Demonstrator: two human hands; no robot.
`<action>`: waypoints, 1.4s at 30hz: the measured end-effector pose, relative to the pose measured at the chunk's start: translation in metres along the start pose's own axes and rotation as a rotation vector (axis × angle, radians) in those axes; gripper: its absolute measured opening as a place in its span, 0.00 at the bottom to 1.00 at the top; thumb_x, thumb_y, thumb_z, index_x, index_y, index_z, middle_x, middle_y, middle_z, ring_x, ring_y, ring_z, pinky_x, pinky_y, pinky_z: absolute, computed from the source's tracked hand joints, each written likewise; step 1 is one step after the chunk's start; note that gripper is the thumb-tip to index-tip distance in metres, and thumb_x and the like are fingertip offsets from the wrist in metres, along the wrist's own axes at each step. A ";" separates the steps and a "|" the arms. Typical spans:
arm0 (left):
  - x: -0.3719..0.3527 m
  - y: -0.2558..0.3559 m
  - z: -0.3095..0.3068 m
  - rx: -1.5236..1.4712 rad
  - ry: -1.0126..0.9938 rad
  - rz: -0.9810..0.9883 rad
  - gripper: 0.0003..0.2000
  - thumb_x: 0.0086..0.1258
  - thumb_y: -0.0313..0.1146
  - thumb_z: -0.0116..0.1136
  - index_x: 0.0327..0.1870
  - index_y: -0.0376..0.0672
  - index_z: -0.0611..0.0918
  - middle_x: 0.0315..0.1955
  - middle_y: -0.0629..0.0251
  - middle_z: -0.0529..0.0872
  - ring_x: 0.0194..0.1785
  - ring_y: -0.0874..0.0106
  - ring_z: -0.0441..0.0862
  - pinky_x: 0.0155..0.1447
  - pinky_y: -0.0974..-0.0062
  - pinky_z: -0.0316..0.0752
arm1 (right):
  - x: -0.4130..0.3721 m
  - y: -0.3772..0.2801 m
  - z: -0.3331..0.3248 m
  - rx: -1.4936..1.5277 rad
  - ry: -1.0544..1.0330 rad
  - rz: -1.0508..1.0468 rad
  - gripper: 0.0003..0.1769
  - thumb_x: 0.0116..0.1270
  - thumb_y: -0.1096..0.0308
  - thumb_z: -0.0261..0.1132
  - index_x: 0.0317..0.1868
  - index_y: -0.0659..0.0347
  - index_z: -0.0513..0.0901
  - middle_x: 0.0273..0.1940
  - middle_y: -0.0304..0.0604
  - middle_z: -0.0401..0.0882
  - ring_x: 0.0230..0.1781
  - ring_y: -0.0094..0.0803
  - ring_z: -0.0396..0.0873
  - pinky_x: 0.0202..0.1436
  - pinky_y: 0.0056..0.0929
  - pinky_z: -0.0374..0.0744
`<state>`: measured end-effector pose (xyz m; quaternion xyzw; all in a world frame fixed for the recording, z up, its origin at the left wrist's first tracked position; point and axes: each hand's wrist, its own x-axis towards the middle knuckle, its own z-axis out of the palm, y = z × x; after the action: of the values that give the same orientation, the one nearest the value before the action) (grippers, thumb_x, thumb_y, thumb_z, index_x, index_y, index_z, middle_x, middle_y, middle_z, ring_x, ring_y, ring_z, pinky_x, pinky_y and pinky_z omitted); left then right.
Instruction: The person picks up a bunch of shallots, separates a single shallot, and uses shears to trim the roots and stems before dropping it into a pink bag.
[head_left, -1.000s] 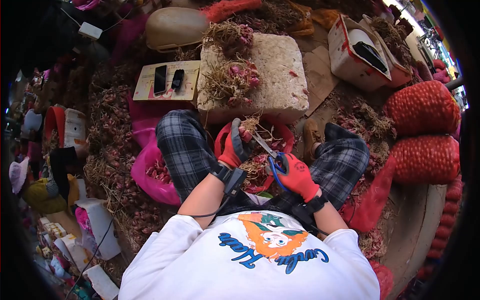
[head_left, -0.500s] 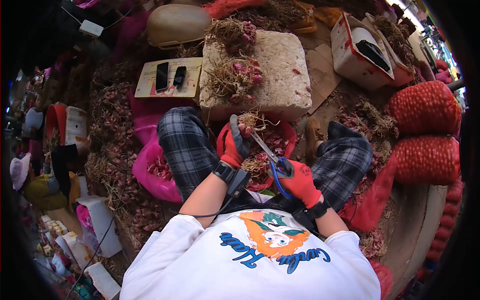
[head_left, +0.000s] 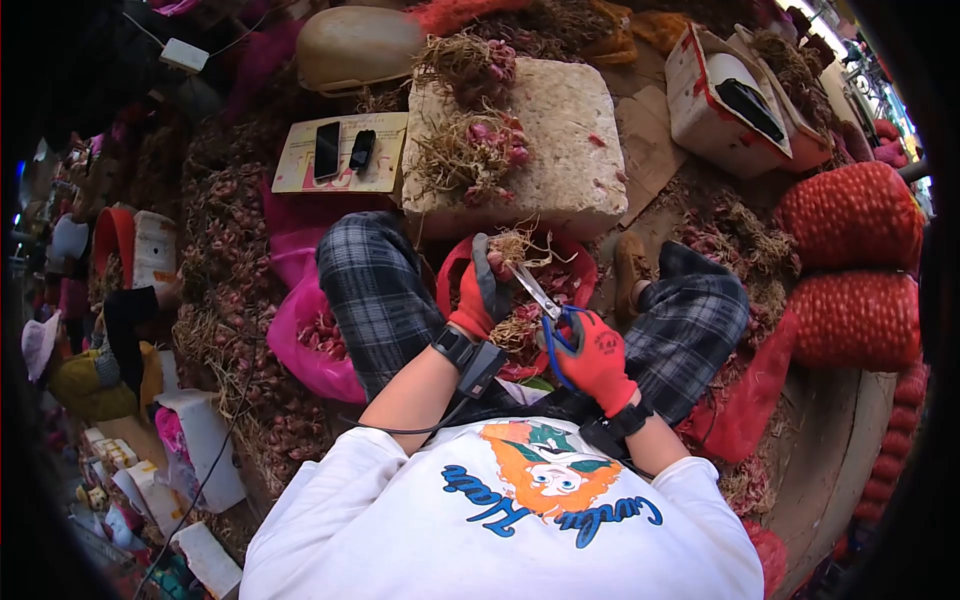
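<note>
My left hand, in a red and grey glove, is closed on a small bunch of shallots with dry, straggly strands sticking out. In my right hand, also gloved, are scissors with blue handles. Their blades point up and left, with the tips at the strands beside my left hand; whether they are cutting cannot be made out. Below both hands, a red-rimmed container between my legs holds loose shallots and trimmings. Two larger shallot bunches rest on the pale foam block ahead.
Two phones lie on a printed board left of the block. Pink bags and heaped shallots spread along the left. Foam boxes stand at back right, above full red net sacks.
My right hand has risen slightly and the scissors have turned a little more upright. My left hand and its bunch have shifted slightly right.
</note>
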<state>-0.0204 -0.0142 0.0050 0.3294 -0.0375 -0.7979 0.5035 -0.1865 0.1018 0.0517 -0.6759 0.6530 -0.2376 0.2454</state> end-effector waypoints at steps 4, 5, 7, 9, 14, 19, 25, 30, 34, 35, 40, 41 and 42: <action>0.010 -0.006 -0.017 0.115 -0.108 0.101 0.11 0.74 0.44 0.51 0.33 0.51 0.74 0.23 0.76 0.72 0.25 0.83 0.70 0.39 0.84 0.74 | 0.000 -0.009 -0.010 -0.030 0.033 0.024 0.26 0.51 0.51 0.71 0.45 0.57 0.78 0.40 0.47 0.79 0.37 0.46 0.80 0.38 0.40 0.78; 0.008 -0.004 -0.015 0.094 -0.113 0.069 0.11 0.74 0.44 0.52 0.31 0.51 0.74 0.22 0.77 0.72 0.25 0.83 0.70 0.38 0.84 0.74 | 0.000 -0.010 -0.012 -0.032 0.039 0.027 0.26 0.50 0.51 0.72 0.45 0.57 0.78 0.40 0.46 0.79 0.37 0.46 0.80 0.38 0.39 0.78; 0.007 0.003 -0.012 -0.093 -0.156 -0.079 0.13 0.73 0.45 0.52 0.27 0.53 0.73 0.20 0.77 0.71 0.24 0.84 0.70 0.38 0.84 0.74 | -0.002 -0.007 -0.013 -0.031 0.019 0.016 0.26 0.50 0.51 0.72 0.45 0.57 0.78 0.39 0.46 0.79 0.37 0.47 0.80 0.38 0.39 0.78; 0.007 0.004 -0.009 -0.210 -0.117 -0.171 0.15 0.73 0.46 0.53 0.23 0.54 0.71 0.17 0.77 0.69 0.22 0.83 0.68 0.37 0.84 0.73 | -0.003 -0.003 -0.012 -0.034 0.000 0.013 0.26 0.49 0.51 0.72 0.45 0.58 0.78 0.39 0.46 0.79 0.37 0.47 0.80 0.38 0.39 0.78; 0.004 -0.005 0.002 0.035 0.042 0.037 0.18 0.72 0.47 0.54 0.20 0.54 0.67 0.15 0.78 0.63 0.20 0.82 0.63 0.31 0.82 0.67 | -0.003 0.000 -0.005 0.057 0.029 0.027 0.26 0.50 0.50 0.72 0.43 0.58 0.78 0.38 0.47 0.79 0.37 0.48 0.80 0.38 0.39 0.77; 0.002 -0.014 -0.007 0.437 -0.200 0.318 0.15 0.77 0.48 0.44 0.35 0.47 0.72 0.21 0.76 0.69 0.24 0.82 0.65 0.30 0.81 0.66 | 0.000 -0.002 0.011 0.064 -0.047 0.129 0.31 0.52 0.48 0.70 0.48 0.61 0.74 0.41 0.51 0.76 0.40 0.49 0.79 0.41 0.41 0.77; 0.007 -0.027 -0.025 0.829 -0.124 0.726 0.19 0.78 0.48 0.41 0.51 0.40 0.74 0.37 0.66 0.81 0.35 0.76 0.80 0.40 0.78 0.77 | 0.020 -0.007 0.006 -0.158 -0.077 0.078 0.33 0.54 0.46 0.69 0.50 0.63 0.70 0.45 0.54 0.74 0.42 0.48 0.79 0.44 0.43 0.77; 0.017 -0.024 -0.040 0.654 -0.233 0.513 0.18 0.77 0.48 0.42 0.50 0.42 0.74 0.33 0.68 0.80 0.32 0.76 0.79 0.38 0.78 0.77 | 0.022 0.006 0.020 -0.155 -0.060 0.069 0.27 0.58 0.48 0.65 0.45 0.62 0.72 0.40 0.51 0.76 0.39 0.48 0.79 0.43 0.42 0.77; 0.025 -0.023 -0.053 0.265 -0.287 0.210 0.14 0.77 0.47 0.43 0.43 0.46 0.74 0.23 0.74 0.73 0.25 0.80 0.72 0.31 0.82 0.71 | 0.022 0.012 0.027 -0.055 -0.108 0.149 0.21 0.60 0.50 0.64 0.41 0.62 0.78 0.34 0.48 0.81 0.39 0.46 0.81 0.43 0.40 0.78; 0.023 -0.024 -0.051 0.407 -0.154 0.258 0.13 0.77 0.46 0.43 0.41 0.47 0.74 0.21 0.74 0.71 0.24 0.81 0.70 0.29 0.82 0.69 | 0.022 0.015 0.028 -0.001 -0.126 0.178 0.21 0.60 0.50 0.64 0.41 0.61 0.80 0.34 0.48 0.81 0.39 0.46 0.81 0.43 0.39 0.78; 0.021 0.009 -0.040 0.074 -0.165 -0.477 0.17 0.71 0.56 0.47 0.29 0.55 0.76 0.15 0.77 0.69 0.15 0.80 0.64 0.18 0.84 0.58 | 0.022 0.022 0.013 0.548 -0.334 0.436 0.20 0.60 0.53 0.67 0.43 0.60 0.83 0.34 0.49 0.82 0.39 0.38 0.82 0.44 0.33 0.77; 0.015 0.013 -0.026 0.083 -0.100 -0.526 0.18 0.70 0.57 0.47 0.26 0.55 0.75 0.15 0.77 0.69 0.15 0.80 0.65 0.16 0.83 0.57 | 0.022 0.027 0.014 0.656 -0.324 0.459 0.19 0.60 0.54 0.67 0.44 0.60 0.83 0.34 0.49 0.82 0.38 0.36 0.82 0.44 0.33 0.76; 0.011 0.015 -0.017 0.092 -0.034 -0.575 0.19 0.70 0.58 0.47 0.23 0.56 0.74 0.14 0.76 0.70 0.14 0.80 0.65 0.15 0.83 0.56 | 0.023 0.027 0.013 0.686 -0.290 0.431 0.19 0.60 0.56 0.68 0.46 0.60 0.82 0.35 0.48 0.82 0.38 0.34 0.81 0.44 0.32 0.76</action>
<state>-0.0027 -0.0261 -0.0076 0.3354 0.0129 -0.9108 0.2404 -0.1980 0.0780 0.0251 -0.4296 0.6213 -0.2867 0.5893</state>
